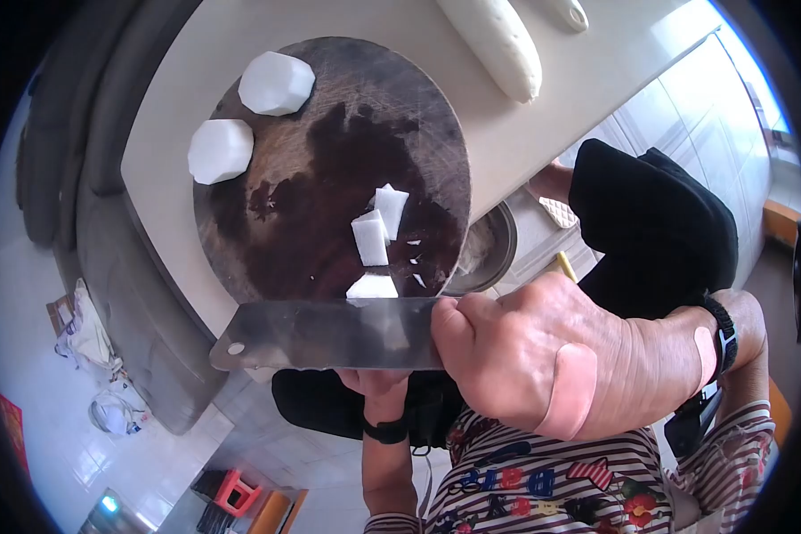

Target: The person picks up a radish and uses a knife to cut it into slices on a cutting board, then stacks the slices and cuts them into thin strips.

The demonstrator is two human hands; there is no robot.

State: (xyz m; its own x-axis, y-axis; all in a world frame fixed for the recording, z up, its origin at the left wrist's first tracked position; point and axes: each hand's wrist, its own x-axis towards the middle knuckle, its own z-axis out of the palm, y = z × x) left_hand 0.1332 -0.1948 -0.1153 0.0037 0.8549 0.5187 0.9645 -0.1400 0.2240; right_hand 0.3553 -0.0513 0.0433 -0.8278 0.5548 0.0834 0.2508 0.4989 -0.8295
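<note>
My right hand [512, 351], with tan adhesive patches on its back and wrist, is closed round the handle of a cleaver [329, 334]. The broad blade lies across the near edge of a round dark wooden chopping board [329, 214]. Behind the blade is my left hand [376, 381]; its fingers are hidden, so what they hold does not show. A white radish piece [372, 287] sticks out just beyond the blade. Farther in lie two cut white slices [370, 238] and small scraps. Two thick peeled chunks [276, 84] rest at the board's far left.
A long whole white radish [498, 44] lies on the pale table [587, 71] beyond the board, with another pale end near it. Below the table edge stands a round metal basin [494, 249]. A grey sofa [138, 294] runs along the left.
</note>
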